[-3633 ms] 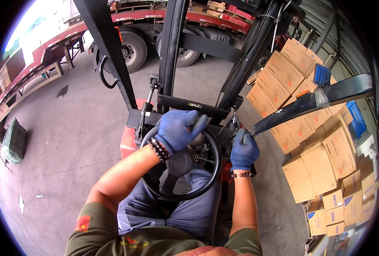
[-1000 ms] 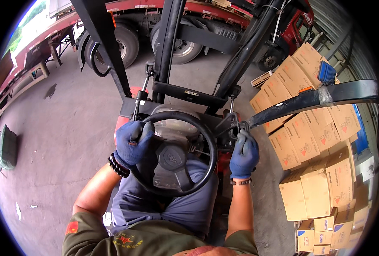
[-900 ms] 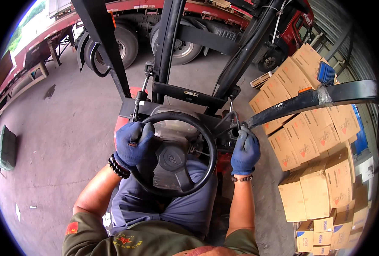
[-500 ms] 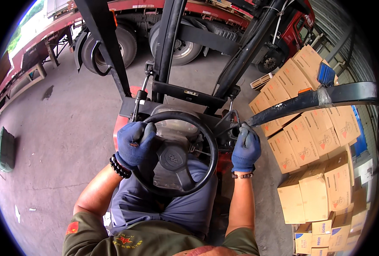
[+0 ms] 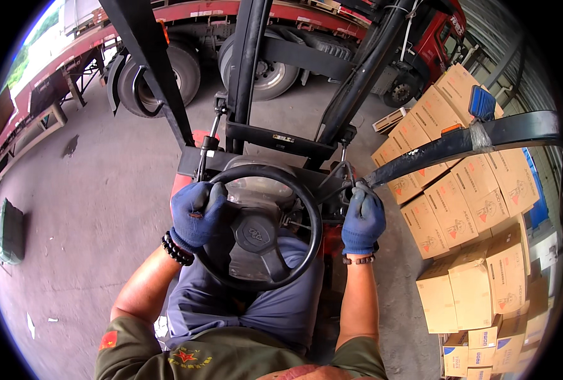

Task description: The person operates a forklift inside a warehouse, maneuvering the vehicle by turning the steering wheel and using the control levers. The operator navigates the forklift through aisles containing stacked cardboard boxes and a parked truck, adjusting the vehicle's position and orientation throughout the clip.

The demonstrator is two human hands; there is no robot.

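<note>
I sit at a black forklift steering wheel [image 5: 317, 218] with a round hub. In a blue work glove, my left hand [image 5: 197, 214] is closed on the wheel's upper left rim, with dark beads around the wrist. My right hand [image 5: 364, 218], gloved likewise, is closed around the top of a control lever [image 5: 350, 172] to the right of the wheel. The glove hides most of the lever's grip. Between the wheel and the mast stands the forklift's dark dashboard, partly covered by the wheel.
Ahead rises the forklift's black mast [image 5: 242, 82]. Beyond it stands a red flatbed truck [image 5: 199, 9] with large wheels. Stacked cardboard boxes [image 5: 449, 209] line the right side, close to the black overhead-guard post [image 5: 446, 151]. A green bin [image 5: 9, 233] stands far left on the concrete floor [image 5: 97, 209].
Both hands keep their grips with hardly any movement. The boxes at right have shifted slightly rightward in view, and the truck's wheels a little to the left.
</note>
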